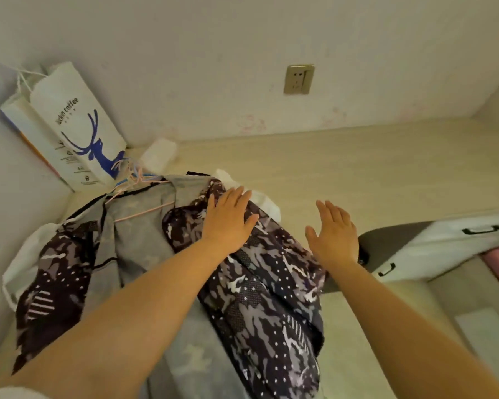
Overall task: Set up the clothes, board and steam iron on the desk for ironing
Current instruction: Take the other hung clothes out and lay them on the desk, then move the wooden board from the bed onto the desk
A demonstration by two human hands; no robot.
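A pile of clothes lies on the pale wooden desk [357,168]: a dark camouflage-print garment [271,312] on top of a grey garment [139,234], with pink and blue hangers [133,177] at its far end. My left hand [228,217] rests flat on the camouflage garment, fingers spread. My right hand [333,231] hovers open over the desk just right of the pile, holding nothing. A white cloth [20,269] sticks out under the pile at left. No iron or board is clearly visible.
A white paper bag with a blue deer print [78,131] leans in the far left corner, a small white packet [159,155] beside it. A wall socket [298,79] sits above the desk. White drawers with black handles [444,243] stand at right, beside a dark grey rounded object [386,240].
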